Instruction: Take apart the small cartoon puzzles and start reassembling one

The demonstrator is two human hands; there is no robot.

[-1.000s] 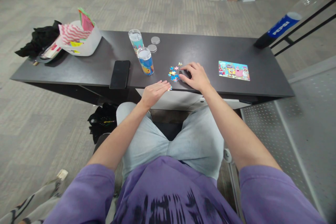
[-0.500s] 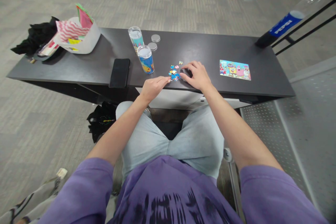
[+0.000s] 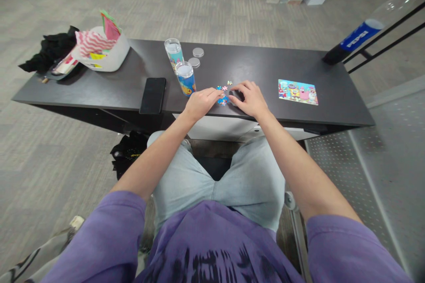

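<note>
Several small jigsaw puzzle pieces (image 3: pixel 223 101), mostly blue, lie in a loose pile near the table's front edge. My left hand (image 3: pixel 204 102) reaches over the pile from the left, its fingers stretched out and covering some pieces; nothing shows gripped in it. On the pile's right side rests my right hand (image 3: pixel 249 98), open and curved, with a gap between thumb and forefinger. A pink piece (image 3: pixel 225 88) and a pale piece (image 3: pixel 229 82) lie just beyond the pile. To the right is a colourful cartoon picture card (image 3: pixel 298 92), flat on the table.
Left of my hands stand two clear cartoon-printed canisters (image 3: pixel 186 79), with two round metal lids (image 3: pixel 198 52) behind. A black phone (image 3: pixel 152 95) lies near the front edge. A white basket (image 3: pixel 114 55) fills the far left of the dark table (image 3: pixel 255 62); a Pepsi bottle (image 3: pixel 360 35) stands at the right end.
My left hand has moved right and slightly forward, over the pieces, and now hides more of them. The right hand stays almost in place. The whole view has shifted slightly.
</note>
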